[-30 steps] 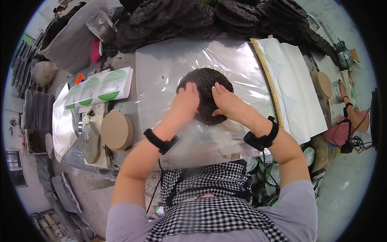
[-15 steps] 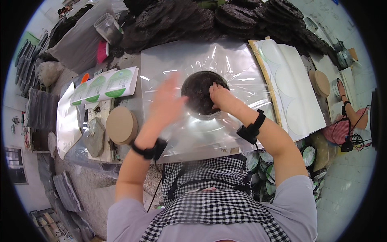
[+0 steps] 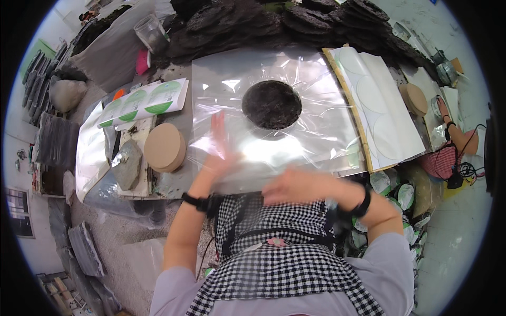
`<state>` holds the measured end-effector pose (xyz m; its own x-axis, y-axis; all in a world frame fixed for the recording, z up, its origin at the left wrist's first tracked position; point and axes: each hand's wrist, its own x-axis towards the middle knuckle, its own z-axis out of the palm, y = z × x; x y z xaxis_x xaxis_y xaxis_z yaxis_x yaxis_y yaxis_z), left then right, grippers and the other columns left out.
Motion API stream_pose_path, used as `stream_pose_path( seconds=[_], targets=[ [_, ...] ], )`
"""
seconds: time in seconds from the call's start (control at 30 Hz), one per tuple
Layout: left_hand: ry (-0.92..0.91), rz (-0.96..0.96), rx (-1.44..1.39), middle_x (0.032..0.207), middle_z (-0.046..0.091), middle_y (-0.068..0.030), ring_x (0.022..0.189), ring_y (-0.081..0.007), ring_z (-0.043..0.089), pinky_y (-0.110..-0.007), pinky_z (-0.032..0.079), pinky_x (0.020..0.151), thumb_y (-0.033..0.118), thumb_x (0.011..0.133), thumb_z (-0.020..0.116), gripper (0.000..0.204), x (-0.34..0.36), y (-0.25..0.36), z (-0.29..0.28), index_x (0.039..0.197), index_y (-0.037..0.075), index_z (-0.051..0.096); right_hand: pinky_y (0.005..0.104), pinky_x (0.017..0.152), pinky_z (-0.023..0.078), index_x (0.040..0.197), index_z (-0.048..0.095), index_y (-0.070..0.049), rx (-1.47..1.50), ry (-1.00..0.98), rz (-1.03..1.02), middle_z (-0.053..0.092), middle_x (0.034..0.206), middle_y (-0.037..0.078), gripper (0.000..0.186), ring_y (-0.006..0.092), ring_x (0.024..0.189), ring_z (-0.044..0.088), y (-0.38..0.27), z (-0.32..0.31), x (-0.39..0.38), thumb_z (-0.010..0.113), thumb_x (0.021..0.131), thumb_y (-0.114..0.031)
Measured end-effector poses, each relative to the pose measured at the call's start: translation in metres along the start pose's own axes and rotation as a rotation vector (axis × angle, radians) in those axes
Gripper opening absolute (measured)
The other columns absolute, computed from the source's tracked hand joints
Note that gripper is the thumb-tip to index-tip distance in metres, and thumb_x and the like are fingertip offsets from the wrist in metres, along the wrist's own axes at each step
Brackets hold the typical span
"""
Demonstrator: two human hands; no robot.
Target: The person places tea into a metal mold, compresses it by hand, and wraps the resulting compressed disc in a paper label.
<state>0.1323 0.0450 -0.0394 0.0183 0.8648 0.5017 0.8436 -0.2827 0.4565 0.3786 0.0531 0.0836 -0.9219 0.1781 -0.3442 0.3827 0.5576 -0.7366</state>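
A round, dark, matted cake that looks like dried seaweed lies in the middle of the worktable. Around it spreads clear, shiny plastic film, creased outward from the cake's rim. My left hand is over the film left of and nearer me than the cake, with fingers stretched out and nothing seen in them. Motion blurs my right hand, which hovers by the film's near edge in front of my checked apron. Its fingers point left; whether they pinch anything cannot be made out.
Left of the film sit a brown round block, a grey stone and a green-and-white label sheet. White sheets with circles lie right. Stacked dark cakes line the back. Another person's hand shows far right.
My right hand has left the dark cake and come back toward me to the film's near edge. My left hand has also drawn nearer me. The whole cake is now uncovered by hands.
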Motion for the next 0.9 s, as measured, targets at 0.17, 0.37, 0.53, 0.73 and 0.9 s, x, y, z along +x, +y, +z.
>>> stream_pose_path(
  seconds=[0.17,0.37,0.53,0.73,0.9],
  targets=[
    [-0.122,-0.135,-0.145,0.108,0.066,-0.0155,0.100,-0.0346,0.064,-0.040,0.050,0.085,0.026,0.079,0.075,0.034,0.098,0.020,0.050,0.106,0.008,0.066,0.0436,0.108,0.039,0.127,0.041,0.018,-0.529,0.572,0.436,0.043,0.137,0.034,0.082,0.0463,0.131,0.041,0.094,0.084,-0.011,0.067,0.084,-0.047],
    [-0.433,-0.368,-0.059,0.093,0.070,-0.0106,0.087,-0.0279,0.068,-0.036,0.052,0.073,0.031,0.084,0.069,0.039,0.127,0.019,0.077,0.115,0.008,0.061,0.0410,0.100,0.046,0.137,0.046,0.003,-0.412,1.203,0.129,0.048,0.137,0.025,0.075,0.0373,0.127,0.047,0.132,-0.025,0.032,0.073,0.080,-0.039],
    [-0.393,-0.531,-0.885,0.116,0.063,-0.0173,0.096,-0.0288,0.065,-0.038,0.051,0.080,0.020,0.088,0.064,0.058,0.127,-0.012,0.065,0.141,0.010,0.045,0.0444,0.079,0.051,0.101,0.062,0.000,-0.275,0.586,0.427,0.065,0.097,0.023,0.029,0.0370,0.091,0.063,0.146,-0.077,0.098,0.063,0.089,-0.026],
    [-0.521,-0.256,-0.056,0.114,0.059,-0.0142,0.095,-0.0339,0.063,-0.044,0.050,0.081,0.017,0.086,0.065,0.057,0.141,0.004,0.085,0.140,0.012,0.046,0.0409,0.084,0.051,0.128,0.055,0.001,0.196,0.652,0.018,0.065,0.114,0.024,0.053,0.0323,0.102,0.065,0.149,-0.097,0.023,0.070,0.084,-0.025],
    [-0.595,-0.304,0.057,0.113,0.060,-0.0116,0.094,-0.0347,0.063,-0.045,0.051,0.080,0.021,0.085,0.067,0.050,0.155,0.019,0.087,0.132,0.013,0.051,0.0367,0.099,0.046,0.148,0.030,0.001,0.440,0.692,0.302,0.057,0.133,0.021,0.080,0.0277,0.119,0.058,0.253,-0.143,0.019,0.073,0.084,-0.025]
  ],
)
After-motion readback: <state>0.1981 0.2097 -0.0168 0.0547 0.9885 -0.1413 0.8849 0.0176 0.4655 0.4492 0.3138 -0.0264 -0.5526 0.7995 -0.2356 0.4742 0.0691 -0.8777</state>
